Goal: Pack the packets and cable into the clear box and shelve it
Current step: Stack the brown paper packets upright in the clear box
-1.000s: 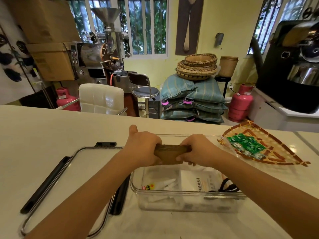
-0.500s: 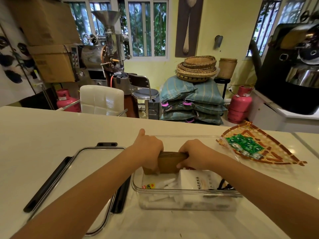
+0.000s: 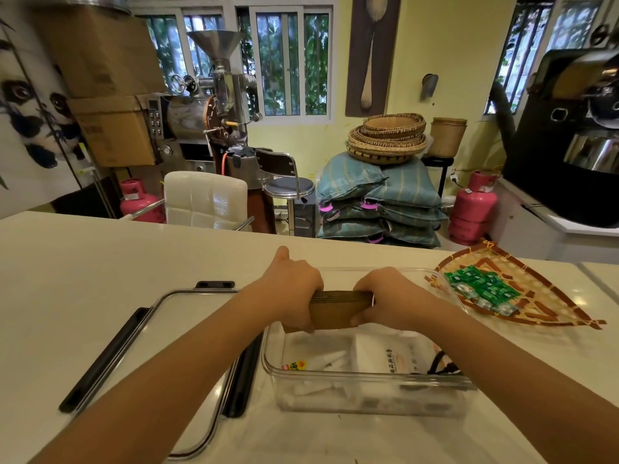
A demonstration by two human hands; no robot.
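A clear plastic box (image 3: 368, 383) stands on the white counter in front of me. Inside lie white packets (image 3: 388, 358) and a black cable (image 3: 442, 365) at the right end. My left hand (image 3: 291, 286) and my right hand (image 3: 385, 293) both grip a stack of brown paper packets (image 3: 338, 309), held upright over the far half of the box. The box's clear lid (image 3: 187, 333) with black clips lies flat to the left of the box.
A woven bamboo tray (image 3: 549, 316) with several green sachets (image 3: 482, 288) lies at the right of the counter. Beyond the counter edge stand a white chair, a stool, pink gas cylinders, stacked sacks and coffee roasters.
Both hands lowered the brown stack into the box's far half, then raised it slightly again. The packets and cable inside have not moved.
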